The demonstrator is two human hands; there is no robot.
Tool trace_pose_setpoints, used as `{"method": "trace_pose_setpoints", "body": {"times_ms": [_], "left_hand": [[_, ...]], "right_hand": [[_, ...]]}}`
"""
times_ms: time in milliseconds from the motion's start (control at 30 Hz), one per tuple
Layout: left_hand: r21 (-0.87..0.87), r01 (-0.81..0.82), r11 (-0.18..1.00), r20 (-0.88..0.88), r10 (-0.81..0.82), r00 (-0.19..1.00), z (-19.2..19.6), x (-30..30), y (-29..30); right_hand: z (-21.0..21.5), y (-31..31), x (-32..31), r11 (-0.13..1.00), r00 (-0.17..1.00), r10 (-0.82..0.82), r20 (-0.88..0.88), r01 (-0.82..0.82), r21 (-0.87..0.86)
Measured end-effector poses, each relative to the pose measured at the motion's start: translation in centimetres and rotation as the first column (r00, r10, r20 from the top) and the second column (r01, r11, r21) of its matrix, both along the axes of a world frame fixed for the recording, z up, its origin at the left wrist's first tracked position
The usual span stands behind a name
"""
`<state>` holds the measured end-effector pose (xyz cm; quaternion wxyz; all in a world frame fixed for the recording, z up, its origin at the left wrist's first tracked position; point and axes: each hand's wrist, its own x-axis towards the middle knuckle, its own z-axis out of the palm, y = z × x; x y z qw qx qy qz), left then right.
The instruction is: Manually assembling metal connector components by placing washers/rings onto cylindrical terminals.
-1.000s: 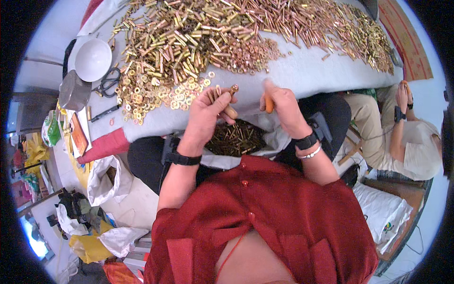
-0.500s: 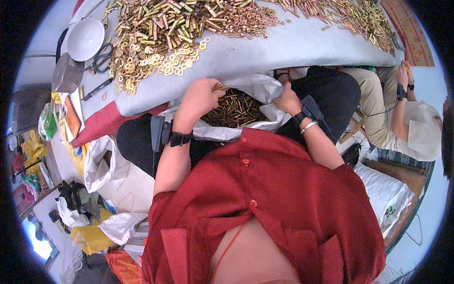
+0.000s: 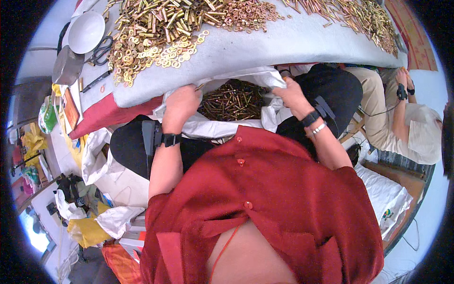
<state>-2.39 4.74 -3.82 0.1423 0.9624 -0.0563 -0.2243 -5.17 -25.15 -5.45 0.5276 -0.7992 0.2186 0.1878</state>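
Note:
Between my knees a white woven sack (image 3: 213,128) stands with its mouth spread wide. Inside lies a heap of thin brass-coloured bolts (image 3: 234,99). At the sack's left rim my left hand (image 3: 183,106) is closed, its fingers curled around the edge. A small brass-coloured metal piece (image 3: 199,87) sticks out by its fingertips; how it is held is hard to make out. On the opposite side my right hand (image 3: 292,98) grips the rim, thumb toward the table. Black bands sit on both wrists.
The grey-covered table (image 3: 246,54) ahead bears piles of brass tubes (image 3: 175,21), washers (image 3: 156,54) and nuts (image 3: 246,16). Scissors (image 3: 100,51), a white bowl (image 3: 86,33) and a dark marker (image 3: 96,81) lie at its left. A co-worker (image 3: 406,113) sits at the right.
My left hand has moved left, from over the sack's opening to its left rim. The sack's mouth is pulled wider. My right hand stays at the right rim.

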Motion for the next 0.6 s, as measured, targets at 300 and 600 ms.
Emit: {"method": "trace_pose_setpoints", "body": {"times_ms": [300,600], "left_hand": [[0.074,-0.135,0.988,-0.043,0.139,0.989,3.0,-2.2,3.4],[0.227,-0.278,0.933,0.485,0.14,0.863,-0.2,-3.7,5.3]], "right_hand": [[7.2,0.6,-1.1,0.976,0.974,0.071,0.215,-0.113,0.187],[5.7,-1.0,-0.3,0.847,0.87,0.352,0.346,-0.138,-0.514]]}}
